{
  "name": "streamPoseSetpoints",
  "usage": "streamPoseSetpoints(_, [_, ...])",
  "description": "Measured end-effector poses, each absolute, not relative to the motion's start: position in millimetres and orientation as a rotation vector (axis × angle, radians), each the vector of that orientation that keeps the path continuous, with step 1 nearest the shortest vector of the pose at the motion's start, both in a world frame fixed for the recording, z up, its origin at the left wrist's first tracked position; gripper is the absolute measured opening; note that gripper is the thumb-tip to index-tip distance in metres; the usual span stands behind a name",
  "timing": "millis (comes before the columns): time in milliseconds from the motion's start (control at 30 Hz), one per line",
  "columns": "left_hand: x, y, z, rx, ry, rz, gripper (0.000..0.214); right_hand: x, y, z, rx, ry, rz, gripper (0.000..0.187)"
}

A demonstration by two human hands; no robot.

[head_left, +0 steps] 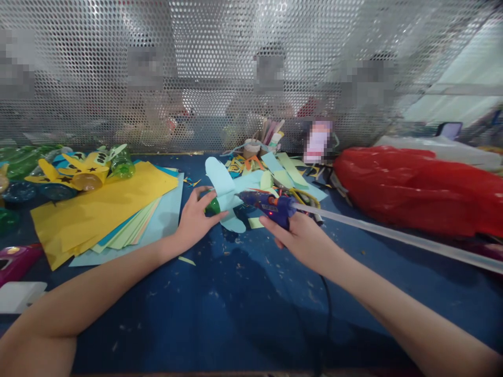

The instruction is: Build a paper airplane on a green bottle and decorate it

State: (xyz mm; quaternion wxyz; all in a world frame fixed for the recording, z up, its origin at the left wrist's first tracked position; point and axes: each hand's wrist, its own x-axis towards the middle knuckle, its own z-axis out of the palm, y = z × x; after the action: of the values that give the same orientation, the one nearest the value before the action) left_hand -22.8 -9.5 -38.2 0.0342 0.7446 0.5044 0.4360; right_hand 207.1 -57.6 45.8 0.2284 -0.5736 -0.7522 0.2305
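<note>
My left hand [200, 217] is closed around a green plastic bottle piece [213, 207] wrapped in light blue paper. The light blue paper cutout [223, 183] has rounded wing-like ends, one sticking up and one pointing down toward the table. In my right hand [298, 235] is a dark blue hot glue gun [277, 207] with a small red light on its side. Its nozzle meets or nearly meets the paper; I cannot tell which. A long translucent glue stick [377, 228] runs out of its back to the right.
Yellow paper sheets [113, 207] lie left, beside yellow paper-covered bottle pieces [80, 170]. Paper scraps [288, 170] and a cup of sticks [271, 133] are behind. A red plastic bag [408, 191] sits right. A perforated metal screen [220, 68] closes off the back. A black cord [328, 303] crosses the table.
</note>
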Motion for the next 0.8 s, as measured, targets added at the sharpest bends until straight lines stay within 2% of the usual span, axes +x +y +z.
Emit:
streamPoseSetpoints(367, [-23, -10, -38, 2.312, 1.525, 1.353, 0.043, 205, -60, 43, -1.539, -2.125, 0.571, 0.043])
streamPoseSetpoints(600, [-22, -11, -37, 2.364, 1.525, 1.363, 0.038, 191, -70, 42, -1.408, -2.189, 0.550, 0.030])
streamPoseSetpoints(800, [-23, -9, -39, 2.346, 1.498, 1.409, 0.042, 204, -63, 40, -1.517, -2.129, 0.566, 0.040])
